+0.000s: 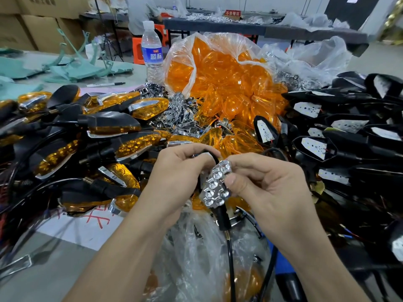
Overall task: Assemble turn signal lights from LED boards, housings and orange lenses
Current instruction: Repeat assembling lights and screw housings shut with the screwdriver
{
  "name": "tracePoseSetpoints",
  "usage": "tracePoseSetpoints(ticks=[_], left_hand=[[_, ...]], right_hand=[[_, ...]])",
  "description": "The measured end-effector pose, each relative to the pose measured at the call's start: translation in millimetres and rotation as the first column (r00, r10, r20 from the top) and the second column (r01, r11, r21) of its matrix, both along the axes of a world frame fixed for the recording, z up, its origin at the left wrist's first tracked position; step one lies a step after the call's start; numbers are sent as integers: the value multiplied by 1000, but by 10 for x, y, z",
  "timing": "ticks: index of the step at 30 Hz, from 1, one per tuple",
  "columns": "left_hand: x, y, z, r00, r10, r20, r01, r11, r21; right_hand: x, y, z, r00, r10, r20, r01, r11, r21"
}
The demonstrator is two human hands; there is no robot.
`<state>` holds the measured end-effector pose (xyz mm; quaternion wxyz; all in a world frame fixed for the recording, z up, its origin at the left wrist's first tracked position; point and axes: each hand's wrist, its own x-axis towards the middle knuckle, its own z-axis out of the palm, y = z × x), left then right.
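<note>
A chrome honeycomb reflector lies on a black housing whose stem and cable hang down between my hands. My left hand grips the housing's left side, fingers curled round it. My right hand pinches the reflector, thumb pressing on its right edge. A clear bag of orange lenses stands behind. Black housings with white LED boards are piled on the right. Finished lights with orange lenses are heaped on the left. Loose chrome reflectors lie in the middle.
A water bottle stands at the back beside the lens bag, a marker pen left of it. Green sheets lie far left. Crumpled clear plastic sits under my hands. A person in grey sits at a far table.
</note>
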<state>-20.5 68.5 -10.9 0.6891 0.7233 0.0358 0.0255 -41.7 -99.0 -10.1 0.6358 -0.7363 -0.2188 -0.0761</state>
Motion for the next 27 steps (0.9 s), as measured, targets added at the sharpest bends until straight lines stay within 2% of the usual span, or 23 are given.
tracePoseSetpoints(ticks=[10,15,21,27], left_hand=[[11,-14,-26,996,74,58,-77,996,39],[-5,-31,-35,995,58,86,-62,997,51],[-3,-32,-29,995,60,80,-64,997,41],[-25,-30,-20,999,26,27,-26,999,29]], right_hand=[[13,-13,0,1000,0,-4,0,998,59],[14,-12,-1,1000,0,-23,1,999,52],[27,-30,-21,997,14,-72,-5,993,118],[25,-64,29,999,-52,15,52,998,22]])
